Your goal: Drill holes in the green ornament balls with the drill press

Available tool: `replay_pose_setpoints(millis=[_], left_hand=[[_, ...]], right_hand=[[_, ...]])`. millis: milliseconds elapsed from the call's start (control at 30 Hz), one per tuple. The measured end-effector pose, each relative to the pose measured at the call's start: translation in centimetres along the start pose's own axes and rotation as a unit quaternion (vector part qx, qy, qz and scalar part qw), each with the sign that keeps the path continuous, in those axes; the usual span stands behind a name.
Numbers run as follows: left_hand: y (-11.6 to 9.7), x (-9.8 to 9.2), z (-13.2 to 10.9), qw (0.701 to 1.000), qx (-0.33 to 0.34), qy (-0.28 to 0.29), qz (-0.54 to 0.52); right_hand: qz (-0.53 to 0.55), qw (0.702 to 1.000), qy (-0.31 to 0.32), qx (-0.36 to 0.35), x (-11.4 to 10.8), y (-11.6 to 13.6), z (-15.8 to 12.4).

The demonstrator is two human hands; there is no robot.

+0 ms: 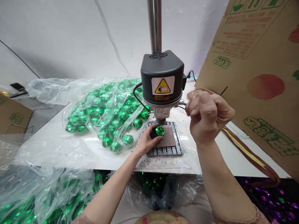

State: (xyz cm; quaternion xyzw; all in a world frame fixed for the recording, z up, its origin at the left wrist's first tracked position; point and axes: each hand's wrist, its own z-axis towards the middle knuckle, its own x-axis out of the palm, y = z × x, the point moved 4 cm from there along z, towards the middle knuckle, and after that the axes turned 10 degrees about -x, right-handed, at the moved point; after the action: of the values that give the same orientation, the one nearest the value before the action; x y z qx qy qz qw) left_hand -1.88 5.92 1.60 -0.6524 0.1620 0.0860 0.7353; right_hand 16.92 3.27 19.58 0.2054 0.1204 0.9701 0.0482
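Note:
My left hand (pixel 147 139) holds a shiny green faceted ball (pixel 160 130) between thumb and fingers, directly under the chuck (pixel 161 121) of a black-topped drill press (pixel 162 77). Beneath the ball lies a brown board (pixel 169 137) on the slotted metal base (pixel 178 146). To the right of the drill head, my right hand (pixel 206 112) is closed in a fist around the press's handle, most of which the fingers hide. Many more green balls (pixel 116 115) lie left of the press, mostly under clear plastic.
A large printed cardboard box (pixel 261 90) leans at the right, with brown and yellow straps (pixel 249 155) beside it. Dark shavings dot the white table (pixel 88 152). Below its front edge are bagged green balls (pixel 56 199) at left and purple ones (pixel 273 199) at right.

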Motion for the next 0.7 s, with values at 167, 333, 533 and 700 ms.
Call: replay_pose_setpoints(millis=[167,333,533,700], left_hand=[[-0.5,0.3,-0.5,0.999,0.022,-0.019,0.024],[-1.1,1.0,-0.9,0.995,0.063,-0.056,0.055],[-0.7,1.7,-1.1,0.998,0.047,-0.052,0.008],[-0.2,1.9,-1.3,0.999,0.007,-0.03,-0.024]], right_hand=[[-0.012,1.0,0.003,-0.006,0.0,0.0,0.1],[-0.056,0.998,0.012,0.007,0.0,-0.2,0.0],[-0.056,0.996,0.029,0.063,0.5,-0.6,1.0],[-0.035,0.995,0.018,0.087,0.9,-0.8,2.1]])
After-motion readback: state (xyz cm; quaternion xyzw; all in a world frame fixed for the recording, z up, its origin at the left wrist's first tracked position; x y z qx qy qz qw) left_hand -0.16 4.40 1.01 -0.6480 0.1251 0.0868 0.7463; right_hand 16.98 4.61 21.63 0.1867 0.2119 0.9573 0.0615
